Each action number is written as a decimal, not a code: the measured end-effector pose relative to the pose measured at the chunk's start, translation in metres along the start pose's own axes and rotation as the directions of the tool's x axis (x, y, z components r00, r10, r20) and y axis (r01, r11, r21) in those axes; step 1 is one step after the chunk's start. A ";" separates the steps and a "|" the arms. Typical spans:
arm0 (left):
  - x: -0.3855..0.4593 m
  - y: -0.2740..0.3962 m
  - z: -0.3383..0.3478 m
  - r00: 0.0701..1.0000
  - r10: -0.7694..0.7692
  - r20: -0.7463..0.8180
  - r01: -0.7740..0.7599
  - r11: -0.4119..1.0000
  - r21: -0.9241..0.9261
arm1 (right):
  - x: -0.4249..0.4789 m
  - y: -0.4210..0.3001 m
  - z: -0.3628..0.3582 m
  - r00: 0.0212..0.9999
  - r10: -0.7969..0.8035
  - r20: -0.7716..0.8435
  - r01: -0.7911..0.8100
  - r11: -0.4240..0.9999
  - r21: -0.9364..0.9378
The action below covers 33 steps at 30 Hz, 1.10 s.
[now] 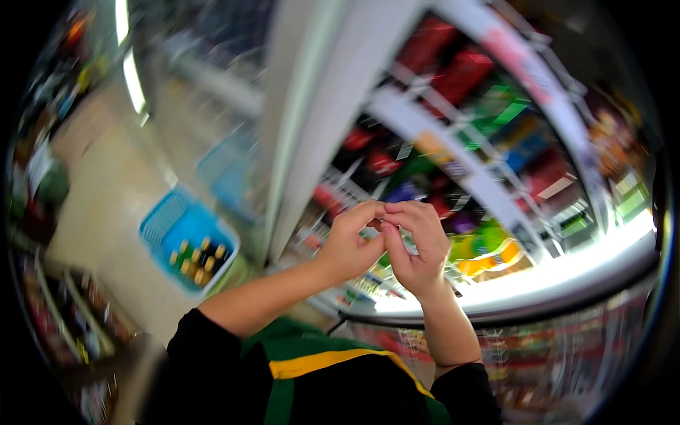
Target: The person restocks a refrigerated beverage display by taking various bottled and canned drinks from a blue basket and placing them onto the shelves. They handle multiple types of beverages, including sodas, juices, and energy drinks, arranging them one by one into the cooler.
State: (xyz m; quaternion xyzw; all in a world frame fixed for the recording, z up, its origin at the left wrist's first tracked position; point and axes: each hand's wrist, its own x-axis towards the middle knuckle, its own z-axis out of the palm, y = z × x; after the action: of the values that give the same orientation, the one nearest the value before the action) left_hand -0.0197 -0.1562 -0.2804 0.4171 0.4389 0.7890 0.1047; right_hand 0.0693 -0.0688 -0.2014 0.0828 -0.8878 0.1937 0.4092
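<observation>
My left hand (353, 241) and my right hand (418, 241) meet at the fingertips in the middle of the head view. Their thumbs and fingers are pinched together in front of a lit display cooler (313, 133). Blur and the fingers hide whether anything small is between them. Behind the hands, blurred bottles and packages fill the cooler's white wire shelves (451, 117). Yellow and green packages (486, 247) lie just beyond my right hand.
A blue plastic basket (175, 210) holding several bottles with yellowish caps (204, 260) stands on the pale floor (101, 212) at left. A glass panel beside it mirrors the basket. Stocked shelves (79, 319) line the lower left. A bright light strip (531, 287) runs along the cooler's edge.
</observation>
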 end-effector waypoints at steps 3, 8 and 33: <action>-0.090 -0.046 -0.052 0.902 -0.410 -0.138 0.404 0.912 -0.067 | -0.063 -0.007 0.081 0.957 0.216 0.195 -0.244 0.960 0.138; -0.220 -0.074 -0.146 0.733 -0.569 -0.373 0.638 0.765 0.088 | -0.152 -0.032 0.181 0.694 0.373 0.616 -0.624 0.739 0.256; -0.277 -0.204 -0.508 0.611 -0.582 -0.537 0.664 0.007 0.747 | -0.206 -0.069 0.428 0.151 0.477 0.866 -0.956 0.292 0.006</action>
State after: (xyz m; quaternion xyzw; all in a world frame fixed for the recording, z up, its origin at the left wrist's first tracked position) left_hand -0.2669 -0.4902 -0.7322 0.1306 0.9327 0.2871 0.1748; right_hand -0.0732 -0.3104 -0.5911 -0.1985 -0.7672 0.5781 -0.1943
